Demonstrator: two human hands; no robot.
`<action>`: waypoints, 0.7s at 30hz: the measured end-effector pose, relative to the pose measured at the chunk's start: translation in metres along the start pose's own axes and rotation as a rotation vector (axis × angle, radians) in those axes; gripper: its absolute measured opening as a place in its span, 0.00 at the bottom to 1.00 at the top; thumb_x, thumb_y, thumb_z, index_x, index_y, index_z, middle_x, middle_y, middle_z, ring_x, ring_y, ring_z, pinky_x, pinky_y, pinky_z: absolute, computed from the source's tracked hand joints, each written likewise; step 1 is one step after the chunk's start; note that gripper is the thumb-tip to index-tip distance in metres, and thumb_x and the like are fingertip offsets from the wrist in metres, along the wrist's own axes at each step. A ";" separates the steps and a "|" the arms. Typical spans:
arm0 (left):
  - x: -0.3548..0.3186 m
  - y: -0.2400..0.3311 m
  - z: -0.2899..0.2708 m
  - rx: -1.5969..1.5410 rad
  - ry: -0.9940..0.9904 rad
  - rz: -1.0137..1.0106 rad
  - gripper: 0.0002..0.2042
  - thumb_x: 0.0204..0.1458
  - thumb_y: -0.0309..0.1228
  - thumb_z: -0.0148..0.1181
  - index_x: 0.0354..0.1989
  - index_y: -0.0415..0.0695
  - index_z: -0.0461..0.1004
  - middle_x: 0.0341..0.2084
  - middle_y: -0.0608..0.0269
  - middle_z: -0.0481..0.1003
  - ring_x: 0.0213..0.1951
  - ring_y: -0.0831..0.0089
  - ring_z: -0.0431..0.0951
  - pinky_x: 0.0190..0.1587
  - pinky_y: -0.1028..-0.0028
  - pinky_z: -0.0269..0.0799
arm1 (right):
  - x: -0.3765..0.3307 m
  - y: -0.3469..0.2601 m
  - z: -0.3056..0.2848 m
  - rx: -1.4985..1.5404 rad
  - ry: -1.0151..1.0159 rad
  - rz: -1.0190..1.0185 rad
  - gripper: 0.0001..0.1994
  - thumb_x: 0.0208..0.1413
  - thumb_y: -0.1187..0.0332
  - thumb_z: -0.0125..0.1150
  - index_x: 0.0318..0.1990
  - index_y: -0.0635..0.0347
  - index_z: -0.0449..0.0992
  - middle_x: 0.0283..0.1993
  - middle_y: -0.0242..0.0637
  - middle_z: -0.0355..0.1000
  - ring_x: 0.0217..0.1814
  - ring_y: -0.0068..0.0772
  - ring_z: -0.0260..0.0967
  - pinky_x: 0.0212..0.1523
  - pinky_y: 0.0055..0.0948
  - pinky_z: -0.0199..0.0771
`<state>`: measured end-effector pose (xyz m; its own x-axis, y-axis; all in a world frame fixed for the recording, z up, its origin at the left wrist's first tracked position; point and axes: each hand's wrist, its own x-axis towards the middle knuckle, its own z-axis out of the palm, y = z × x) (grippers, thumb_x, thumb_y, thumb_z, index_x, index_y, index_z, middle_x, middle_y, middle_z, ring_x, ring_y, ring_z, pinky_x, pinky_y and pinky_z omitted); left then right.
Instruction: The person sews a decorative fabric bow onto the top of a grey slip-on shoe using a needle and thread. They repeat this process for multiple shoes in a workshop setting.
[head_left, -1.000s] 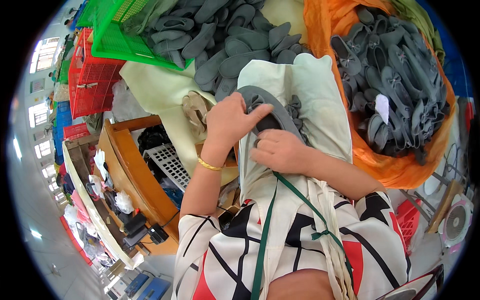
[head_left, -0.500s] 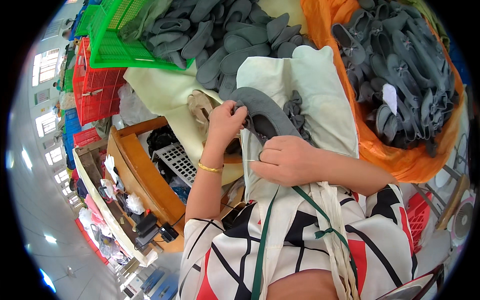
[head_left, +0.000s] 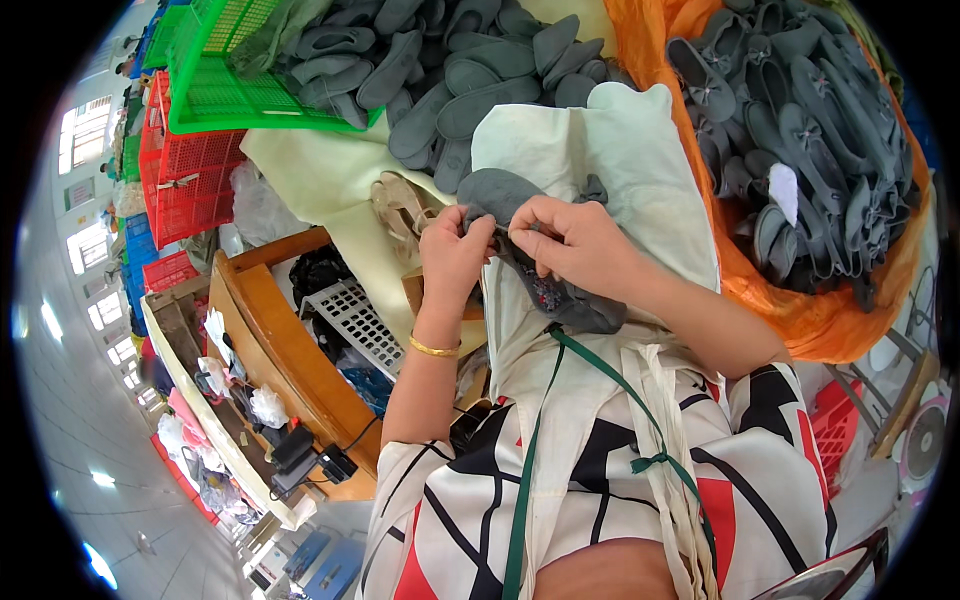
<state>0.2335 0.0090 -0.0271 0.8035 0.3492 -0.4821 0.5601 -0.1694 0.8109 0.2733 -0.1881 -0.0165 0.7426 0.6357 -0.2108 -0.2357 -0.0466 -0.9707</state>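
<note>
A grey fabric flat shoe point(head_left: 590, 312) lies over the pale cloth point(head_left: 640, 160) on my lap, its opening partly covered by my hands. My left hand point(head_left: 455, 257) is closed, thumb and fingers pinching the shoe's edge. Right beside it, my right hand point(head_left: 575, 240) is closed in a pinch at the same edge; what sits between its fingertips is too small to make out. Small red and light specks show on the shoe's inside. Behind my right hand, a small dark grey fabric piece point(head_left: 595, 188) rests on the cloth.
Grey shoes point(head_left: 490, 105) are heaped ahead, beside a green crate point(head_left: 215, 100). At right, an orange sack point(head_left: 780, 325) holds many more with bows. Beige shoes point(head_left: 400, 205) lie left of my hands, near a wooden drawer point(head_left: 290, 350) and white plastic basket point(head_left: 355, 325).
My right hand has moved up from the shoe's near side to beside my left fingers. The shoe has turned and its lower part now hangs nearer my lap.
</note>
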 end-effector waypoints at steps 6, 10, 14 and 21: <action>-0.009 -0.007 0.008 -0.240 0.032 -0.011 0.04 0.55 0.28 0.62 0.32 0.42 0.75 0.23 0.69 0.77 0.20 0.84 0.74 0.23 0.83 0.69 | 0.011 0.024 0.009 -0.455 0.122 -0.105 0.06 0.59 0.69 0.56 0.38 0.63 0.74 0.26 0.50 0.73 0.27 0.50 0.74 0.31 0.39 0.73; -0.006 -0.010 0.006 -0.247 0.020 -0.020 0.05 0.55 0.28 0.62 0.33 0.41 0.75 0.22 0.69 0.77 0.20 0.84 0.74 0.23 0.83 0.69 | 0.015 0.024 0.010 -0.499 0.112 -0.100 0.07 0.57 0.70 0.56 0.39 0.63 0.75 0.28 0.53 0.74 0.31 0.55 0.74 0.32 0.42 0.73; -0.006 -0.011 0.005 -0.252 0.011 -0.039 0.06 0.55 0.29 0.63 0.36 0.38 0.76 0.22 0.68 0.76 0.21 0.84 0.74 0.24 0.83 0.69 | 0.017 0.025 0.011 -0.514 0.108 -0.103 0.07 0.55 0.71 0.56 0.38 0.63 0.76 0.29 0.53 0.74 0.31 0.55 0.75 0.33 0.42 0.74; -0.005 -0.011 0.006 -0.264 0.016 -0.025 0.04 0.55 0.27 0.62 0.33 0.41 0.76 0.21 0.68 0.77 0.19 0.84 0.73 0.22 0.84 0.68 | 0.021 0.026 0.009 -0.530 0.077 -0.091 0.08 0.55 0.70 0.56 0.38 0.63 0.77 0.29 0.52 0.75 0.31 0.54 0.75 0.34 0.42 0.74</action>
<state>0.2251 0.0033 -0.0356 0.7856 0.3654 -0.4993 0.5059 0.0853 0.8584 0.2772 -0.1693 -0.0447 0.7937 0.5979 -0.1120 0.1654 -0.3893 -0.9061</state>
